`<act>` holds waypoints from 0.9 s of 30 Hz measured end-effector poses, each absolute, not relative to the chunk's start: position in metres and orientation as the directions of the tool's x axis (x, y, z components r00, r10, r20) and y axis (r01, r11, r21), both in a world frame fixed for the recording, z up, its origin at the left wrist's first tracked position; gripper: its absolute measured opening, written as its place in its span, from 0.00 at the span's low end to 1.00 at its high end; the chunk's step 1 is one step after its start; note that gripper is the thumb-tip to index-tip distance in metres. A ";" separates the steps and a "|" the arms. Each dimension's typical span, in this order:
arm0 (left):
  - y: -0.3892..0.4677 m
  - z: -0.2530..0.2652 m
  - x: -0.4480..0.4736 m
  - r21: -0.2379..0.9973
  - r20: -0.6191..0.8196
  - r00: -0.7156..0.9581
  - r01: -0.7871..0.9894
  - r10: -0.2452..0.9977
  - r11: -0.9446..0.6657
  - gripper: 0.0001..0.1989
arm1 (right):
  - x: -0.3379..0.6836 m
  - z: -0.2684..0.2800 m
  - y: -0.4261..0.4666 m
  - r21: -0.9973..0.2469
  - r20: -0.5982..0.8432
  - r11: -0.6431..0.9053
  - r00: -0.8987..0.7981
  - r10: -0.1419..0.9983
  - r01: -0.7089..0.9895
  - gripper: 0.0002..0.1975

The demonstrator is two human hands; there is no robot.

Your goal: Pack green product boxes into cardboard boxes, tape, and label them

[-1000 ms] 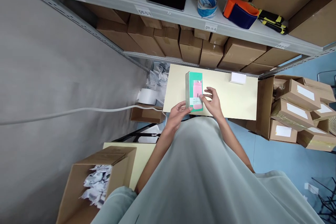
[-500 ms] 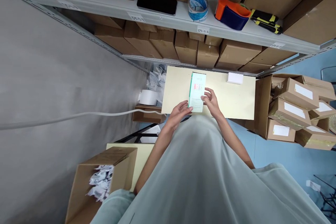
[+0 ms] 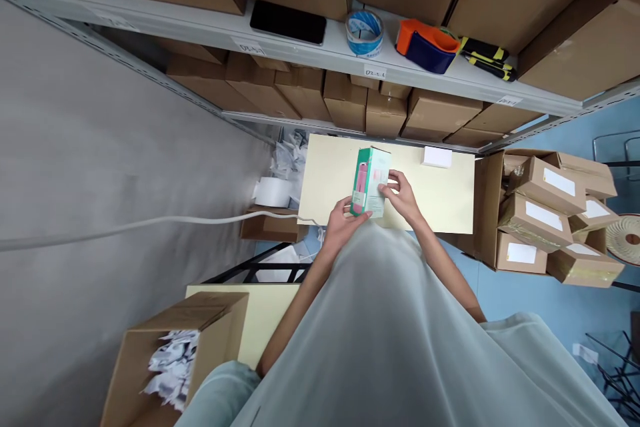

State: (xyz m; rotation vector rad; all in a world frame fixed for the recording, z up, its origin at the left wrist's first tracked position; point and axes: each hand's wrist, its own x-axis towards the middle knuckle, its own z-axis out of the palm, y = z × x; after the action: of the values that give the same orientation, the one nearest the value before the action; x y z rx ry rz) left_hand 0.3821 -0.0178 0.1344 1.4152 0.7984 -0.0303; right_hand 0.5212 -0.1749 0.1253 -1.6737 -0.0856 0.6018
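Both hands hold a small green and white product box (image 3: 377, 180) over the pale yellow tabletop (image 3: 327, 167). Its green side, printed with a pink bottle-like item, faces partly up and to the left. My left hand (image 3: 344, 221) grips the lower left corner, thumb along the bottom edge. My right hand (image 3: 401, 195) is closed on the right edge, thumb on the pale face and fingers behind it. Right of the box, a small white box (image 3: 437, 157) lies near the table's back edge.
A metal shelf (image 3: 310, 47) above the table carries brown cartons, a black phone (image 3: 288, 21), a tape roll (image 3: 365, 33), an orange and blue tape dispenser (image 3: 428, 47) and cutters (image 3: 487, 59). A large carton (image 3: 487, 213) of parcels stands right; a carton (image 3: 223, 327) with crumpled paper sits lower left.
The product box has turned, so its green side with the pink picture now shows. Both hands stay on it. The whole view has shifted slightly.
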 end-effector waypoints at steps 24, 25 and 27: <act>0.009 0.103 0.390 0.908 -0.417 0.869 0.382 0.268 0.173 0.43 | 0.529 0.144 -0.209 -0.953 -0.262 -0.066 0.695 0.670 -0.295 0.38; 0.009 0.101 0.393 0.926 -0.378 0.876 0.353 0.299 0.134 0.40 | 0.527 0.146 -0.210 -0.958 -0.249 -0.068 0.683 0.686 -0.280 0.39; 0.008 0.101 0.396 0.949 -0.313 0.886 0.308 0.342 0.072 0.35 | 0.521 0.148 -0.211 -0.964 -0.230 -0.069 0.667 0.709 -0.259 0.41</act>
State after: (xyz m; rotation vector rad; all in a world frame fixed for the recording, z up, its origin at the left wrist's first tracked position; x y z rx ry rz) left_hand 0.3961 0.0081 0.1008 1.5217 0.5328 0.0273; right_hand 0.5211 -0.2113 0.1485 -1.4309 -0.4036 0.8317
